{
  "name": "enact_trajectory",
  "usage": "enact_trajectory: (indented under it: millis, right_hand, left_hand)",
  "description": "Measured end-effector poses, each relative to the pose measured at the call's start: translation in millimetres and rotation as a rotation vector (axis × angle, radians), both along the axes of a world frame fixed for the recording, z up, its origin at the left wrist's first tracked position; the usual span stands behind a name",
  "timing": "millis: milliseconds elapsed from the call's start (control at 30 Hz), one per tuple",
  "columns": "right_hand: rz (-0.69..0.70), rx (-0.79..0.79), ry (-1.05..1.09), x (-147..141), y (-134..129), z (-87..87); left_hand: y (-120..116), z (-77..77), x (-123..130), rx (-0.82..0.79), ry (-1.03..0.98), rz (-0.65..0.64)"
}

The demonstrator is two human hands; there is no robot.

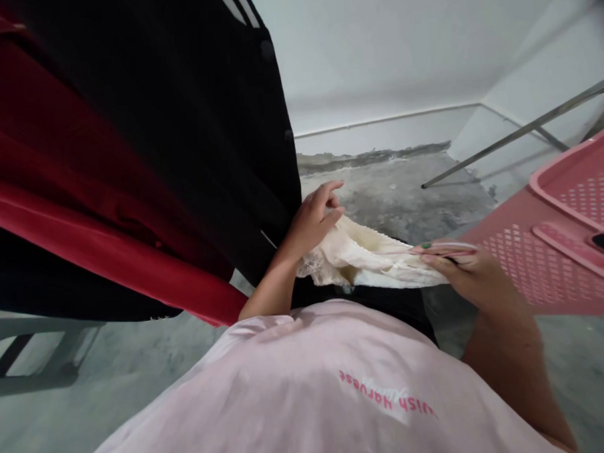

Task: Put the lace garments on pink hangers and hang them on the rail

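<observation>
Cream lace garment [363,257] draped across both hands; left hand [309,223] touching its edge, fingers spread; right hand [458,266] at other end, pink clip [446,249] between fingers; pink perforated laundry basket [573,151] just beside; red and black clothes [129,167] hanging left.

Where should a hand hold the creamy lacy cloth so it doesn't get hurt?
Probably the smooth, narrow end of the cream lace-edged cloth, coming from the right, as the right hand does. That end tapers flat, so fingers can pinch it easily. The bunched lacy end by the left hand looks delicate and could snag.
</observation>
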State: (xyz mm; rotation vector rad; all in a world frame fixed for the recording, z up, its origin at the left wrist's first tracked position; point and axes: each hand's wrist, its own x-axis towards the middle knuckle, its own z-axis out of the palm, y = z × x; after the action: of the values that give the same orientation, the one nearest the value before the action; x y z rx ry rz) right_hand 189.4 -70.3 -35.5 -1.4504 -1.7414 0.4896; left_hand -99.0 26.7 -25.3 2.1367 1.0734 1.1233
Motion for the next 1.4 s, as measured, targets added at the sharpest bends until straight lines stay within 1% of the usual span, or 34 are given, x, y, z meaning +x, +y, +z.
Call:
enact_trajectory:
  millis: [67,167,233,300,367,433,500,600,700,800,867,933,1000,1033,1067,1100,1133,1233,1267,1300,1333,1400]
  right_hand:
    - [-0.073,0.056,0.04,3.5,-0.7,-2.3]
    - [-0.202,0.181,0.073,7.0,-0.8,-4.9]
    - [-0.244,0.25,0.096,5.3,-0.1,-4.7]
    - [-0.29,0.284,0.127,1.0,0.2,-2.6]
    - [-0.347,0.297,0.177,-4.2,-0.4,0.3]
    - [-0.381,0.28,0.239,-8.0,-1.5,2.3]
    - [-0.395,0.241,0.274,-9.0,-2.5,2.0]
    - [-0.402,0.19,0.257,-5.2,-2.7,-1.4]
    - [-0.342,0.21,0.223,1.2,-1.8,-4.8]
    - [-0.236,0.261,0.174,4.9,-0.6,-6.3]
    - [-0.119,0.275,0.12,3.4,-0.2,-5.7]
    - [0.032,0.287,0.07,-1.6,-0.5,-3.8]
    - [0.129,0.303,0.053,-7.7,-1.4,-1.4]
    - [0.137,0.304,0.063,-10.0,-2.0,-0.3]
    - [0.112,0.3,0.076,-11.3,-2.4,0.5]
    - [0.052,0.302,0.086,-11.2,-2.6,0.9]
    - [-0.042,0.316,0.09,-9.7,-2.5,0.8]
    - [-0.384,0.395,0.08,1.0,-0.2,-1.2]
    - [-0.477,0.419,0.076,5.1,1.0,-2.2]
    - [-0.541,0.426,0.081,8.5,2.2,-3.1]
    - [-0.574,0.423,0.099,10.9,3.4,-4.0]
    - [-0.559,0.391,0.176,12.0,5.5,-5.8]
  left_hand:
    - [0.5,0.5,-2.3,0.052,0.094,-0.032]
    - [-2.4,3.9,-3.6,0.119,0.183,-0.015]
    - [-5.0,6.7,-2.0,0.122,0.256,-0.001]
    - [-6.6,8.3,1.6,0.096,0.357,0.03]
    - [-7.1,8.4,7.1,0.052,0.455,0.062]
    - [-7.8,8.2,12.9,0.004,0.551,0.062]
    - [-9.9,9.1,17.5,-0.024,0.637,0.025]
    - [-15.9,13.3,19.4,-0.022,0.724,-0.071]
    - [-22.7,17.8,16.5,-0.02,0.739,-0.17]
    - [-30.1,17.9,16.2,-0.011,0.691,-0.266]
    - [-36.1,14.8,21.2,-0.016,0.678,-0.336]
    - [-42.4,10.5,29.6,-0.027,0.709,-0.398]
    - [-47.0,7.3,37.5,-0.023,0.734,-0.432]
    - [-48.1,6.9,39.7,-0.017,0.721,-0.421]
    - [-48.2,7.3,40.0,-0.008,0.684,-0.386]
    - [-47.2,8.5,38.2,0.003,0.63,-0.328]
    - [-45.2,10.2,34.5,0.016,0.566,-0.248]
    - [-35.1,14.7,14.7,0.066,0.332,0.042]
    - [-31.2,14.9,7.0,0.074,0.241,0.125]
    - [-27.5,14.3,-0.4,0.071,0.137,0.193]
    - [-24.3,12.9,-7.0,0.057,0.021,0.243]
    - [-20.1,9.1,-16.7,0.001,-0.217,0.293]
